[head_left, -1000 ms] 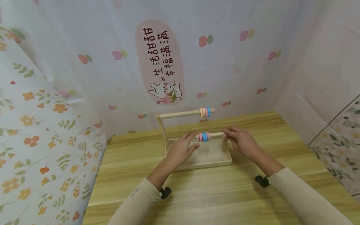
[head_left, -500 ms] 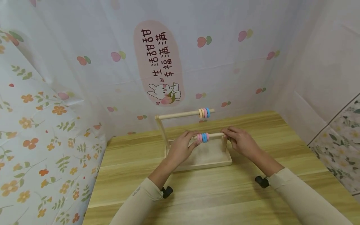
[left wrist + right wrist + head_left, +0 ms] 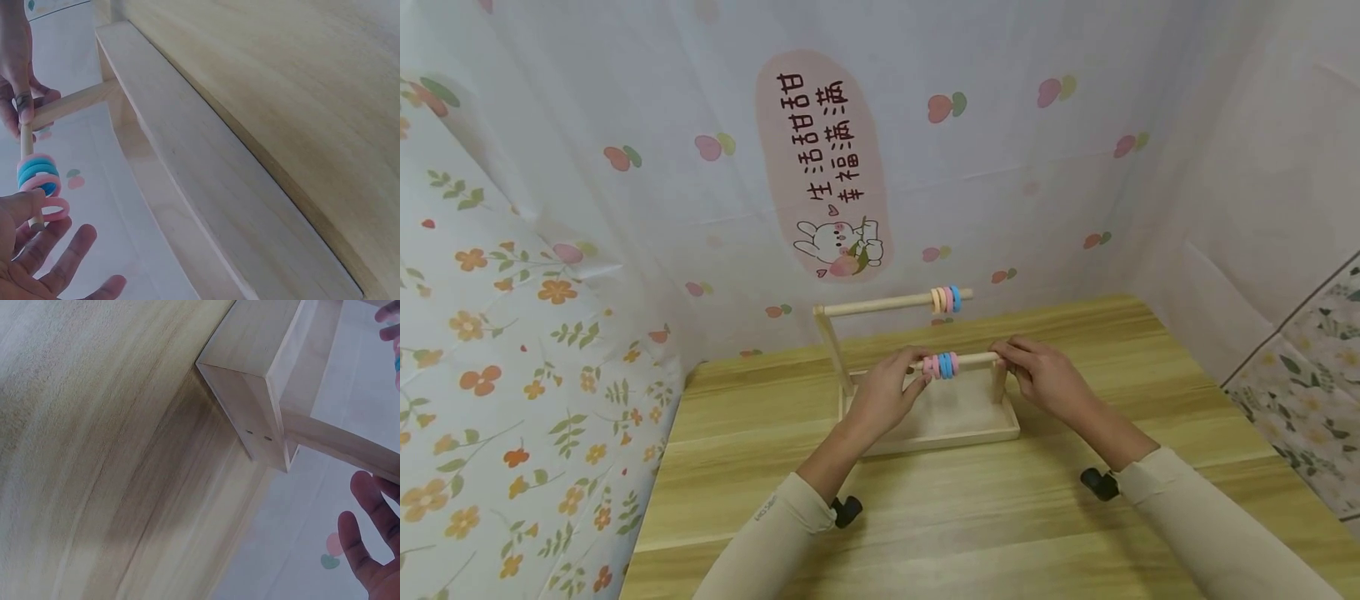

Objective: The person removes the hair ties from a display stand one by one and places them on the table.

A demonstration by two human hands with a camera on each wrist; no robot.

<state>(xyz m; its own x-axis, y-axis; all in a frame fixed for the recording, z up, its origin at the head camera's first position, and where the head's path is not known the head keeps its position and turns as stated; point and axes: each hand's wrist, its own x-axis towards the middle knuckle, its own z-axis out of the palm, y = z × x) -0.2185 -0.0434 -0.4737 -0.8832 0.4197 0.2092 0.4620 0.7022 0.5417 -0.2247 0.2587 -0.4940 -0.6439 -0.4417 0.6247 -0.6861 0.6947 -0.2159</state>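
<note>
A pale wooden rack (image 3: 940,442) stands on the table, with an upper rod (image 3: 880,305) and a lower rod (image 3: 977,358). Pink and blue rings (image 3: 39,169) sit around the lower rod. My left hand (image 3: 880,396) pinches a pink ring (image 3: 57,209) between thumb and fingers at that rod's free end; its other fingers spread loosely. At the opposite end, my right hand (image 3: 1047,377) grips the lower rod where it meets its post (image 3: 999,383). In the right wrist view only some right fingertips (image 3: 372,500) show, beside the post.
Several rings (image 3: 946,300) in yellow, pink and blue hang near the upper rod's free end. The wood-grain table (image 3: 940,525) extends around the rack. A printed curtain (image 3: 1000,183) hangs behind it, and a floral cloth (image 3: 535,375) on the left.
My left thumb has closed in toward the fingers at the pink ring by the lower rod's free end. My right hand keeps its place on the rod and post.
</note>
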